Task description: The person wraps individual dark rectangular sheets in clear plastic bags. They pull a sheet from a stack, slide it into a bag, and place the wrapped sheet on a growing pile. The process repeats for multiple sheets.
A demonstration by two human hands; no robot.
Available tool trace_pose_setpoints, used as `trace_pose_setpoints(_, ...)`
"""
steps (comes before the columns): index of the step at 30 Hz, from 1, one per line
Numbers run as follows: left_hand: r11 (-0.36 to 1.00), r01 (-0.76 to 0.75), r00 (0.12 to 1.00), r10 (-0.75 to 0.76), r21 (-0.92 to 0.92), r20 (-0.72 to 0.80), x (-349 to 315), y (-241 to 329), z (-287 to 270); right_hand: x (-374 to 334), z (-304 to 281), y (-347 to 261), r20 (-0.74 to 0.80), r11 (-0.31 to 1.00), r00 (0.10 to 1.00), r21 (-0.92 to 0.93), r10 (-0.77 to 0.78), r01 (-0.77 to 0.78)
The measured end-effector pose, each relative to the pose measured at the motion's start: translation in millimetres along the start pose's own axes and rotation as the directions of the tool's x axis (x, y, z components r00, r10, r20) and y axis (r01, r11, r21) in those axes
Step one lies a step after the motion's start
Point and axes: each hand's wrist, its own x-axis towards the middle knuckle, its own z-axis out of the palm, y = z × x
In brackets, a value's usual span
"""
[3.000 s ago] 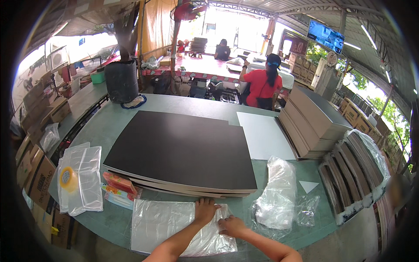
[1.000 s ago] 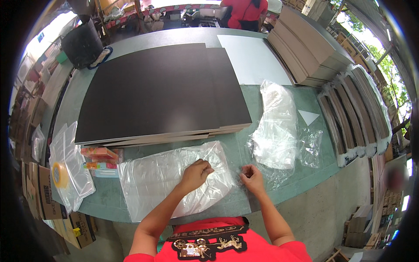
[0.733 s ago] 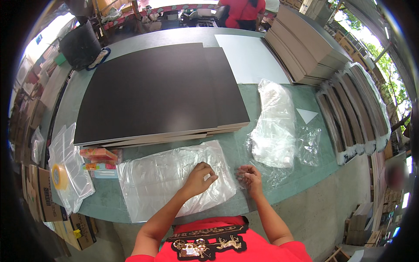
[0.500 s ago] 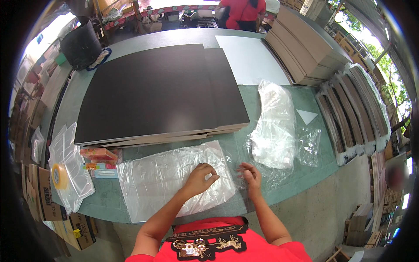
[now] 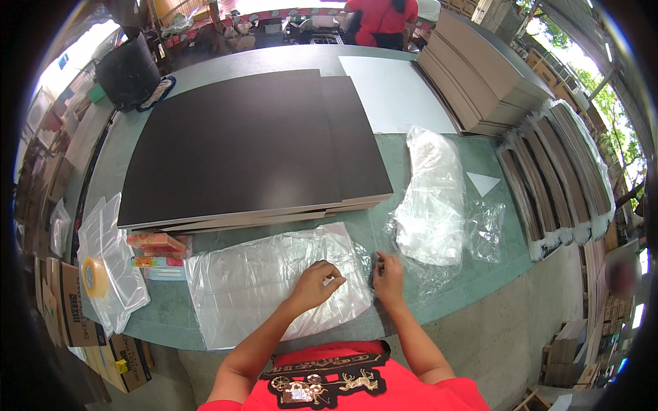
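Observation:
A clear plastic bag (image 5: pixel 247 291) lies flat on the green table at its near edge. My left hand (image 5: pixel 317 284) is over the bag's right part, its fingers curled toward the thumb and seemingly pinching the film. Just past the bag's right end, my right hand (image 5: pixel 388 279) has its fingers drawn together, with the fingertips pointing away from me; whatever is in them is too thin to make out. Beyond the bag rises a stack of dark boards (image 5: pixel 260 144). A crumpled heap of clear plastic (image 5: pixel 432 205) lies to the right of my right hand.
At left are a tape roll (image 5: pixel 92 276) on plastic sleeves (image 5: pixel 123 288) and small orange boxes (image 5: pixel 156 242). Stacked boards (image 5: pixel 473 75) and wrapped bundles (image 5: pixel 555 175) line the right side. A black bin (image 5: pixel 127 72) stands far left. A person in red (image 5: pixel 384 24) is beyond the table.
My right hand has turned and closed up slightly, shifting a little left toward the bag's end. My left hand has dropped slightly nearer to me. The piles have stayed put.

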Motion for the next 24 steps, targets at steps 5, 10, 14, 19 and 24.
trace_pose_setpoints(5, 1.0, -0.017, 1.0, 0.017, 0.002, -0.002, 0, -2, 2, -4, 2, -6, 0.148, 0.972, 0.966, -0.074, -0.212, 0.225)
trace_pose_setpoints(10, 1.0, -0.016, 0.999, 0.016, 0.002, 0.043, -1, -8, 6, -18, -14, -24, 0.379, 0.927, 0.901, -0.212, -0.212, 0.308)
trace_pose_setpoints(14, 1.0, -0.002, 0.994, -0.001, 0.025, 0.11, -4, -18, 14, -26, -29, -11, 0.521, 0.839, 0.81, -0.286, -0.269, 0.463)
trace_pose_setpoints(19, 0.999, 0.039, 0.993, -0.039, 0.003, 0.115, -10, -28, 18, -27, -27, 13, 0.612, 0.818, 0.691, -0.121, -0.384, 0.562)
trace_pose_setpoints(24, 0.999, 0.048, 0.995, -0.049, 0.013, 0.085, -13, -31, 20, -12, -19, -2, 0.559, 0.869, 0.763, -0.143, -0.324, 0.474)
